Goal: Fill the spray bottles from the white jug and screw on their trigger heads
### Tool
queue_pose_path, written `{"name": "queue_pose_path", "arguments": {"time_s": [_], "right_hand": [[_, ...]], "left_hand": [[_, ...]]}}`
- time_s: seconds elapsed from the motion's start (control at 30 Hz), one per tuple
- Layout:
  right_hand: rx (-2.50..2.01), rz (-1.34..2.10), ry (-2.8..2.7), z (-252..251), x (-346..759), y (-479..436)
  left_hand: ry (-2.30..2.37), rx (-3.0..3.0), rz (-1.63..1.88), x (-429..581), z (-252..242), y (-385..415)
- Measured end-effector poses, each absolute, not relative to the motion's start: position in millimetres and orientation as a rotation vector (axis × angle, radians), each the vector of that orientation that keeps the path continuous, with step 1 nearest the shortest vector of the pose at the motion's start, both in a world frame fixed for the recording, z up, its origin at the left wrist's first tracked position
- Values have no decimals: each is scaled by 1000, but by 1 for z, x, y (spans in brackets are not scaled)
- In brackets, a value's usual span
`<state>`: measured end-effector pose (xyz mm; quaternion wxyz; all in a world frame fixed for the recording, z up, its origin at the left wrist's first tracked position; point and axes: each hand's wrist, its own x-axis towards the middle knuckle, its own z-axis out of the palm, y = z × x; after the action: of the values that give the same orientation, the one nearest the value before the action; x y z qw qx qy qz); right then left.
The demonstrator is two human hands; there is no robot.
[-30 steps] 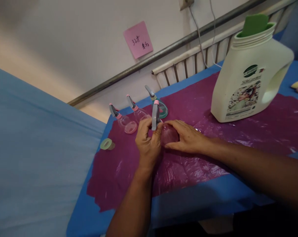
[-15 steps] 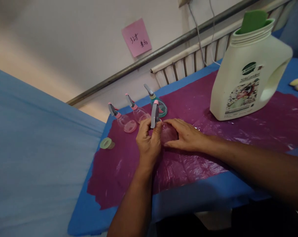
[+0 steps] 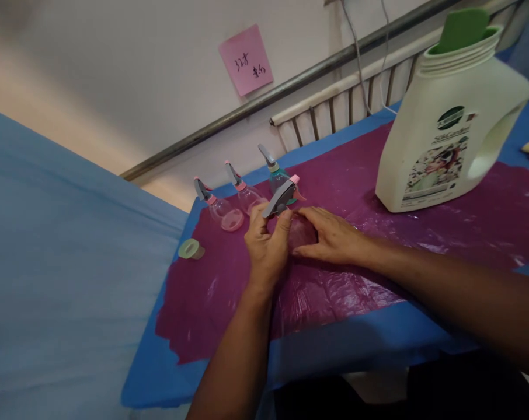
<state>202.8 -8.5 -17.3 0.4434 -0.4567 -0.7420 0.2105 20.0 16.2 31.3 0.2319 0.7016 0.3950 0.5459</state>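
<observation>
A clear pink spray bottle (image 3: 303,232) with a grey and pink trigger head (image 3: 282,195) stands between my hands. My left hand (image 3: 268,245) pinches the neck just under the trigger head, thumb towards me. Around the bottle's body curls my right hand (image 3: 332,236), holding it from the right side. Just beyond are two more pink spray bottles (image 3: 232,219) (image 3: 248,197) and a teal spray bottle (image 3: 277,176), the last partly hidden behind the trigger head. To the left of my hands a small pale green cup (image 3: 191,249) lies on the purple sheet.
A large cream detergent jug (image 3: 426,128) with a green scoop (image 3: 463,30) in its mouth stands at the right. Purple plastic sheeting (image 3: 203,303) covers much of the blue table (image 3: 146,367). Blue cloth (image 3: 72,262) hangs at left; a pipe (image 3: 242,111) runs along the wall.
The trigger head has turned on the bottle: its pink nozzle end now points up and right instead of away. Both hands keep their hold. The view has shifted slightly.
</observation>
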Motion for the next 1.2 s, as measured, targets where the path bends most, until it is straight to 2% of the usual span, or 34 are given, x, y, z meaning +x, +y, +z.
{"name": "queue_pose_path", "arguments": {"time_s": [0.2,0.83,1.2], "right_hand": [[-1124,543,-1845,-15,203,-9],[-1096,580,-1848,-14,206,-10],[-1115,603,-1830,-11,210,-16]], "left_hand": [[1100,1777,1492,21,26,11],[1162,1897,1653,26,16,13],[1078,1755,1680,39,13,7]]}}
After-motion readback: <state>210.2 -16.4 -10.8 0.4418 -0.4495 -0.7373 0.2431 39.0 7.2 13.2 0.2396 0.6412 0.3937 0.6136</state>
